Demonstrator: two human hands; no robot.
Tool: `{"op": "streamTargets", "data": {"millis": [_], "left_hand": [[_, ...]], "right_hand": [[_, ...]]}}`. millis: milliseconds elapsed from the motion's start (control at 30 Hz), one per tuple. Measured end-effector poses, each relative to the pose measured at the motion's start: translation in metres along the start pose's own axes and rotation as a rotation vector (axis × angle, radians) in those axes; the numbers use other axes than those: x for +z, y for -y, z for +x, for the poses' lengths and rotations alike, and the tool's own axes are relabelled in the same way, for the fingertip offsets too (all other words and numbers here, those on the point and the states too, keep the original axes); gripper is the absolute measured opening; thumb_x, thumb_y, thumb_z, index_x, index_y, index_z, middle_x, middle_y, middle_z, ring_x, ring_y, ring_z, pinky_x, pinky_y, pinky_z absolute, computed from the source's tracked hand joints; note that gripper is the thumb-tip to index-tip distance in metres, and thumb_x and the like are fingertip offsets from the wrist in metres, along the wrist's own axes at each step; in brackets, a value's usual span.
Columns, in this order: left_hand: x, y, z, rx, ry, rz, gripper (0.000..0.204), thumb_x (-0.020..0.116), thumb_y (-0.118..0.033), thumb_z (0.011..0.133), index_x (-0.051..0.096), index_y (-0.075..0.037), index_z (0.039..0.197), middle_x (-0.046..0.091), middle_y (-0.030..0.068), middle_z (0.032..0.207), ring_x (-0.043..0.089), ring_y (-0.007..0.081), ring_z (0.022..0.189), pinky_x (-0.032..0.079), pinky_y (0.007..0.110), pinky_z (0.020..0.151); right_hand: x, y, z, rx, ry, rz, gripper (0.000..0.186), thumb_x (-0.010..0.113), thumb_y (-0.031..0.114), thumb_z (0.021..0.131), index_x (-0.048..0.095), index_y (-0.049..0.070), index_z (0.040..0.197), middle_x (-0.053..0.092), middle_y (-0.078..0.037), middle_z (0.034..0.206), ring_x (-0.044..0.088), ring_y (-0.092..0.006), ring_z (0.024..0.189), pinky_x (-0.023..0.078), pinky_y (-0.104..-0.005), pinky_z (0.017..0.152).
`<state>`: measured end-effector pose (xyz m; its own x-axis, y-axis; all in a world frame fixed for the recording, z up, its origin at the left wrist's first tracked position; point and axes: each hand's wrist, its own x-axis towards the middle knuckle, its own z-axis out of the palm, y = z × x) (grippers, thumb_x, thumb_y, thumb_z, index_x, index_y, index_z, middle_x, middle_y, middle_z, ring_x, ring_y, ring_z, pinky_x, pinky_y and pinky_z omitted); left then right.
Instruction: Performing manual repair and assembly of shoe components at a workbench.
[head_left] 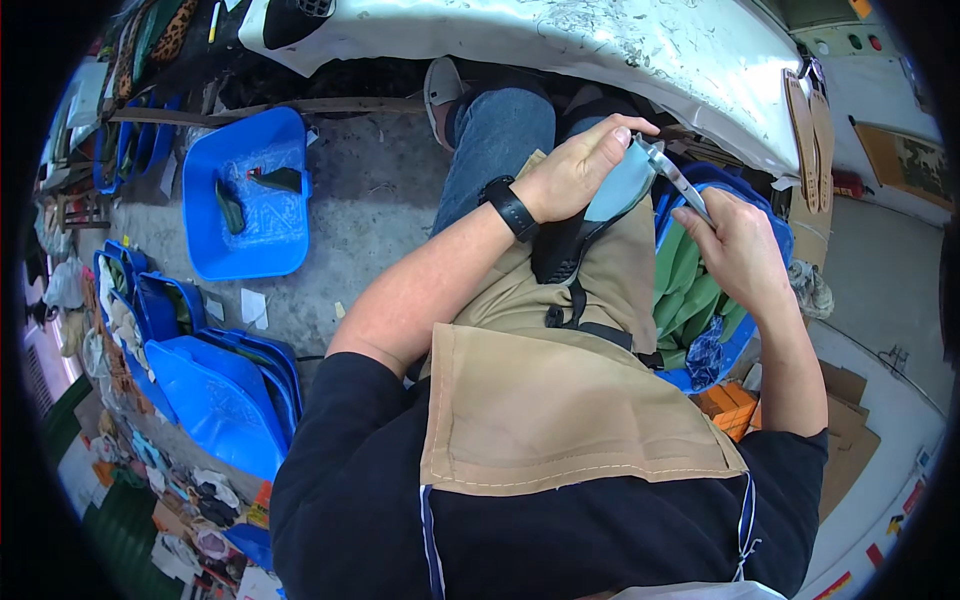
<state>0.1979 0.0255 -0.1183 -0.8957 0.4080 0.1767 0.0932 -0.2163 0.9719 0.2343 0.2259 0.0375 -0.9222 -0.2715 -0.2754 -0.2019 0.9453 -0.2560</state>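
Observation:
Across my lap lies a shoe [617, 192] on its side or upside down, with a light-blue underside facing up and a black heel end. My left hand [570, 175], a dark watch on its wrist, is closed round the far end of the shoe. In my right hand [742, 245] is a pair of metal pliers [684, 184], gripped by the handles. The pliers' head meets the shoe's far end, close to my left fingertips. What the jaws pinch is too small to make out. A tan apron [570, 410] covers my front and thighs.
Beside my right leg, a blue bin [752, 345] holds green shoe pieces [690, 290]. On the floor at left, another blue bin [247, 262] contains two dark green shoes. Stacked blue bins [205, 390] stand nearer. A worn white machine or bench [640, 50] spans the far side.

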Motion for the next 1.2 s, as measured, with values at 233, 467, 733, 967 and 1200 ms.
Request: {"op": "streamTargets", "data": {"millis": [233, 467, 733, 967, 1200], "left_hand": [[0.002, 0.004, 0.000, -0.008, 0.005, 0.018, 0.054, 0.032, -0.050, 0.115, 0.061, -0.011, 0.139, 0.065, 0.0082, 0.121, 0.059, 0.0189, 0.101, 0.047, 0.033, 0.094], [-0.001, 0.002, -0.002, -0.013, 0.018, -0.029, 0.054, 0.033, -0.050, 0.115, 0.062, -0.011, 0.138, 0.066, 0.0071, 0.119, 0.060, 0.0173, 0.097, 0.049, 0.031, 0.090], [0.002, 0.009, -0.003, -0.040, 0.032, -0.024, 0.050, 0.036, -0.048, 0.115, 0.063, -0.012, 0.136, 0.066, 0.0058, 0.115, 0.059, 0.0148, 0.094, 0.049, 0.029, 0.085], [0.001, 0.009, -0.002, -0.021, 0.007, -0.041, 0.045, 0.038, -0.045, 0.115, 0.063, -0.013, 0.136, 0.064, 0.0028, 0.107, 0.056, 0.0119, 0.088, 0.048, 0.027, 0.082], [-0.009, 0.003, -0.003, -0.088, 0.009, -0.091, 0.042, 0.040, -0.042, 0.115, 0.063, -0.013, 0.136, 0.064, 0.0022, 0.106, 0.056, 0.0114, 0.087, 0.048, 0.027, 0.082]], "right_hand": [[0.006, 0.009, -0.010, 0.009, 0.004, -0.148, 0.030, 0.070, 0.017, 0.098, 0.056, -0.001, 0.077, 0.057, -0.011, 0.068, 0.048, -0.0267, 0.057, 0.044, -0.0404, 0.060], [-0.003, 0.012, -0.003, 0.142, 0.159, 0.096, 0.027, 0.068, 0.018, 0.099, 0.063, -0.004, 0.084, 0.068, -0.017, 0.077, 0.061, -0.0324, 0.064, 0.051, -0.0427, 0.066], [0.016, 0.007, -0.017, 0.045, 0.030, -0.103, 0.036, 0.067, 0.024, 0.103, 0.058, 0.000, 0.078, 0.056, -0.005, 0.065, 0.050, -0.0176, 0.055, 0.044, -0.0351, 0.055], [0.020, 0.005, -0.014, 0.279, 0.174, 0.528, 0.034, 0.063, 0.028, 0.106, 0.065, 0.001, 0.084, 0.063, -0.004, 0.071, 0.056, -0.0131, 0.059, 0.047, -0.0301, 0.058], [0.027, -0.006, -0.019, 0.261, 0.225, 0.780, 0.032, 0.062, 0.027, 0.107, 0.068, 0.002, 0.087, 0.068, -0.006, 0.076, 0.061, -0.0126, 0.064, 0.051, -0.0271, 0.065]]}}
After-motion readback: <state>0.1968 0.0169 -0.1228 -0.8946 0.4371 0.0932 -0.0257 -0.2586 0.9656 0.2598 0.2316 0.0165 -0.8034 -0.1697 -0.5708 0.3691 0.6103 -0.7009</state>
